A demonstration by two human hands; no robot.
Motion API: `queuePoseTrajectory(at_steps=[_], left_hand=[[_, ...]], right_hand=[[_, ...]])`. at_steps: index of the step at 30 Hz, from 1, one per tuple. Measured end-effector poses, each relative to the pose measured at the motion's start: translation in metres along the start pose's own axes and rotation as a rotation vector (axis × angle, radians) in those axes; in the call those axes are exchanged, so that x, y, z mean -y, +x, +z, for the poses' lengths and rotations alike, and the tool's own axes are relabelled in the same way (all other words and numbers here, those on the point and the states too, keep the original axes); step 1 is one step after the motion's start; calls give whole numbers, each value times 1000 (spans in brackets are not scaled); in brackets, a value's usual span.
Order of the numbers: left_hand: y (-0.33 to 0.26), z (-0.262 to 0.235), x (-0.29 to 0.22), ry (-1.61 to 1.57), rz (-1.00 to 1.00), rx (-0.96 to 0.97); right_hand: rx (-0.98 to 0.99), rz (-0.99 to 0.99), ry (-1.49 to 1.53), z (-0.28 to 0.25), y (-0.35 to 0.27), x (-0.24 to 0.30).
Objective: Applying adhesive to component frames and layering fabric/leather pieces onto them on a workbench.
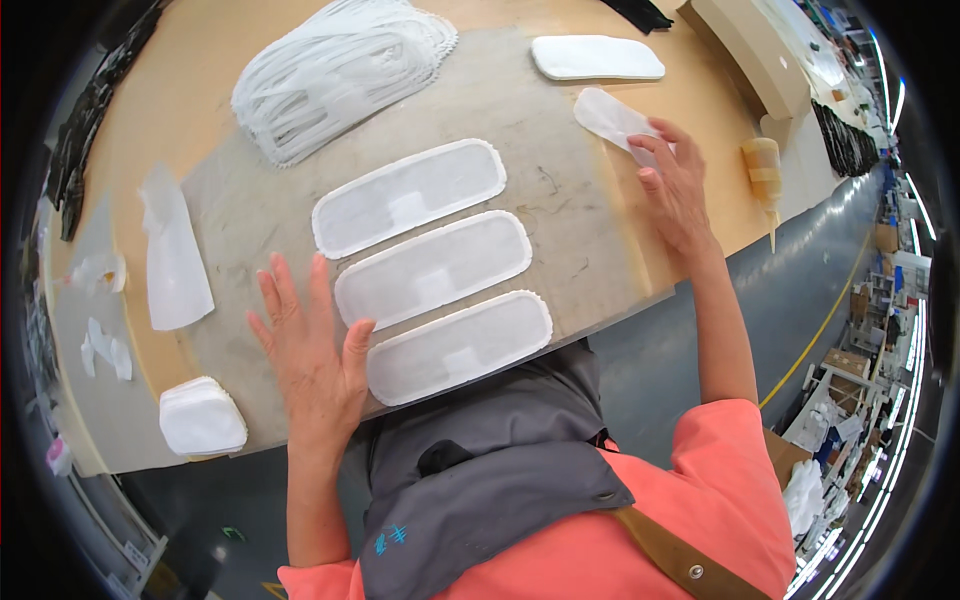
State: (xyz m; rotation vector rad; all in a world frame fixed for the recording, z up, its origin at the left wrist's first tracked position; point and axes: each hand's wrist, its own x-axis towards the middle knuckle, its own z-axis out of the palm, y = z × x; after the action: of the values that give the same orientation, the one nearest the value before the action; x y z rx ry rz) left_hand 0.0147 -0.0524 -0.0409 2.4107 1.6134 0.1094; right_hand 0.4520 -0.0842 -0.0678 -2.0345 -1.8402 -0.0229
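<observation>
Three long white oval fabric pads lie side by side on the grey sheet: the far pad (400, 205), the middle pad (430, 265) and the near pad (470, 350). Each has a raised, ruffled rim and a small paler patch on its lower long side. My left hand (320, 375) is open with fingers spread, its thumb by the left end of the middle and near pads. To the right, my right hand (678, 190) pinches one end of a thin, translucent white oval sheet (603, 112). Part of that sheet is hidden by my fingers.
A heap of white ruffled pads (345, 75) sits at the far left, a white oval stack (597, 57) at the far right. An amber squeeze bottle (762, 175), nozzle down, is at the right edge. White pieces (203, 415) and a white strip (175, 255) lie left.
</observation>
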Motion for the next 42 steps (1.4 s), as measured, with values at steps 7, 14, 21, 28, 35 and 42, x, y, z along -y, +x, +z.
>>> queuePoseTrajectory(at_steps=[7,14,21,28,35,42], left_hand=[[-9,9,-15,4,115,-44],[-25,40,-11,25,144,47],[-56,35,30,53,-10,-58],[-72,36,-9,53,220,-82],[-86,40,-18,27,209,-91],[-95,38,-29,39,206,-71]], right_hand=[[12,-196,87,5,-27,105],[409,-271,16,39,-75,177],[195,-132,-137,3,-93,109],[89,-474,216,-3,-112,121],[183,-688,103,-11,-101,121],[238,-981,-92,-17,-80,126]])
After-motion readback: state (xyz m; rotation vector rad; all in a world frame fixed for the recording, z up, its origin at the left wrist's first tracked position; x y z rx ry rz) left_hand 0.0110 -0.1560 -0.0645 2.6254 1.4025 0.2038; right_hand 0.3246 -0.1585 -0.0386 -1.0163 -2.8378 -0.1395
